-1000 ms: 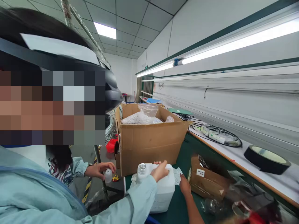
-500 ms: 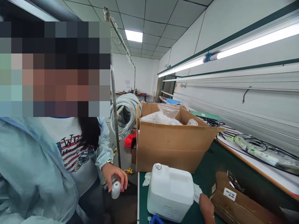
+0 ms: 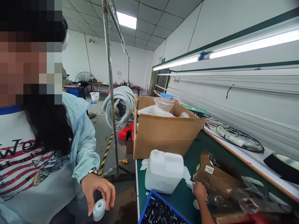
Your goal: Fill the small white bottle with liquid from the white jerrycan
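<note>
A crumpled white cloth (image 3: 187,175) is held by its near end in the left hand (image 3: 200,190), the fingers being closed on it; how the right hand is held cannot be told. The cloth is stretched toward 10 o'clock, where its far end is met by a white plastic jug (image 3: 163,175), stood upright on the green surface (image 3: 183,199). A large cardboard carton (image 3: 165,133), filled with bagged material (image 3: 154,110), is placed at 11 o'clock, just behind the jug. At 8 o'clock a blue tray (image 3: 146,205) of small black parts (image 3: 161,211) is seen, cut off by the lower edge. A small labelled carton (image 3: 216,179) is set close by at 2 o'clock. At 9 o'clock, past the surface's edge, a small white bottle (image 3: 99,210) is gripped by a co-worker's hand (image 3: 101,189).
</note>
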Demonstrator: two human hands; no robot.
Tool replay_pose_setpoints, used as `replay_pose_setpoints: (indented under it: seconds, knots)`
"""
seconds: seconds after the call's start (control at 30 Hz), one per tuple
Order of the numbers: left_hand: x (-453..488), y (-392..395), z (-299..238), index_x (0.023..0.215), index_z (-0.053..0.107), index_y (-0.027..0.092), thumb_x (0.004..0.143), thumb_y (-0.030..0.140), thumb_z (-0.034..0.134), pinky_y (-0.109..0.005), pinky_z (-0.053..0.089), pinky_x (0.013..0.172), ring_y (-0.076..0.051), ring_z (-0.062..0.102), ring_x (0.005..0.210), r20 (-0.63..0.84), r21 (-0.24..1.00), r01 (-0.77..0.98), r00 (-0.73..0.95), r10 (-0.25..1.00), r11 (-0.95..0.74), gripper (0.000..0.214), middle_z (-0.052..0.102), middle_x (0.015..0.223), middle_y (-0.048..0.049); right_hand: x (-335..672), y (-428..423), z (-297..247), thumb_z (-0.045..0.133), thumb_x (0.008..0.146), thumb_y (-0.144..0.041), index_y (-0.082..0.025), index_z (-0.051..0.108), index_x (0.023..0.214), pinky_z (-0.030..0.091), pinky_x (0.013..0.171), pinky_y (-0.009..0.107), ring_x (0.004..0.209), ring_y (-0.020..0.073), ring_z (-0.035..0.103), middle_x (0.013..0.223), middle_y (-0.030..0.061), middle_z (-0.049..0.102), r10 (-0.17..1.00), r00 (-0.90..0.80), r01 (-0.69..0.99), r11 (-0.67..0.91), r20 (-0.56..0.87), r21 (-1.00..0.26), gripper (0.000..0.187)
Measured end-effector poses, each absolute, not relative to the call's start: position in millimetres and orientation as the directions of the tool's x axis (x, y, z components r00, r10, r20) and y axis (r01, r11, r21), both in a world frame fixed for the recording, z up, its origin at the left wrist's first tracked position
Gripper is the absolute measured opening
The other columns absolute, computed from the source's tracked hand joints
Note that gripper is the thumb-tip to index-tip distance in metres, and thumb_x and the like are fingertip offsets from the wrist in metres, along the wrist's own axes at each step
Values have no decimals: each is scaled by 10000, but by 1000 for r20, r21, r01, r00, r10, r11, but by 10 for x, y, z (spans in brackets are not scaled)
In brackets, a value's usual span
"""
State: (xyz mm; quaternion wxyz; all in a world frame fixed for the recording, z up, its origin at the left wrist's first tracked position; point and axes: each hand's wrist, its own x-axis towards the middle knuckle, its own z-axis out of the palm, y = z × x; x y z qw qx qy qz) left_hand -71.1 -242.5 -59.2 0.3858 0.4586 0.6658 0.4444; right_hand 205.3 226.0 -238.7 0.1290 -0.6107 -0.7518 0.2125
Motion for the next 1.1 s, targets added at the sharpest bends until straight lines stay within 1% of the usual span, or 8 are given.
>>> replay_pose_setpoints:
  seconds: [0.1, 0.23, 0.37, 0.5, 0.63, 0.77, 0.9, 1.1]
  knots:
    - [-206, -2195, -717, 569, 646, 259, 632, 608, 504, -349, 476, 576, -132, 567, 493, -77, 948, 240, -459, 885, 207, 382, 539, 510, 72, 2120, 2161, -2233, 518, 865, -364, -168, 586, 998, 493, 760, 360, 873, 154, 590, 1020, 49, 606, 970, -163, 850, 45, -179, -525, 247]
    - [807, -1268, -899, 900, 685, 372, 653, 519, 575, -405, 496, 634, -247, 639, 797, -116, 977, 105, -478, 870, 187, 308, 656, 806, -1, 2121, 2030, -2060, 527, 864, -345, -158, 583, 1003, 511, 677, 309, 786, 129, 600, 972, 37, 616, 911, -215, 780, -56, -351, -623, 240]
    - [1279, -372, -928, 1098, 578, 213, 846, 375, 537, -409, 462, 876, -193, 575, 977, -123, 985, 55, -453, 883, 165, 302, 581, 1141, -82, 2158, 1873, -1856, 514, 875, -338, -136, 583, 956, 498, 561, 245, 628, 85, 583, 823, 2, 620, 821, -351, 695, -94, -451, -713, 229]
    - [1322, 65, -922, 1086, 564, 242, 878, 324, 509, -384, 489, 820, -207, 549, 1016, -126, 988, 22, -447, 886, 152, 230, 554, 1173, -69, 2287, 1666, -1631, 541, 862, -318, -129, 596, 900, 496, 552, 238, 602, 78, 580, 764, -14, 617, 731, -517, 620, -38, -444, -784, 200]
    - [1428, 270, -1078, 1053, 587, 200, 884, 331, 493, -361, 501, 785, -214, 568, 963, -172, 981, 5, -434, 884, 194, 234, 566, 1140, -64, 2380, 1454, -1517, 558, 853, -289, -129, 608, 889, 505, 596, 257, 645, 90, 596, 786, -12, 630, 723, -607, 554, 88, -329, -828, 172]
    - [1541, 401, -1328, 1001, 587, 135, 877, 352, 508, -309, 516, 683, -159, 600, 797, -258, 956, 7, -456, 852, 293, 263, 612, 964, -44, 2372, 1312, -1504, 567, 839, -332, -125, 618, 843, 496, 614, 272, 665, 112, 597, 758, -24, 622, 789, -580, 602, 247, -203, -759, 212]
    - [1534, 450, -1466, 782, 598, 112, 844, 363, 553, -276, 486, 629, -122, 585, 656, -299, 932, 9, -545, 784, 361, 263, 609, 732, 7, 2298, 1271, -1506, 521, 856, -396, -143, 603, 859, 485, 716, 335, 770, 140, 596, 833, 6, 623, 871, -486, 722, 351, -76, -596, 267]
    - [1357, 244, -1424, 641, 653, 134, 688, 367, 664, -274, 448, 662, -195, 608, 718, -219, 961, -15, -652, 726, 276, 238, 661, 678, -33, 2249, 1436, -1662, 449, 891, -414, -157, 580, 985, 475, 775, 379, 827, 153, 598, 916, 38, 624, 923, -384, 860, 347, -26, -375, 303]
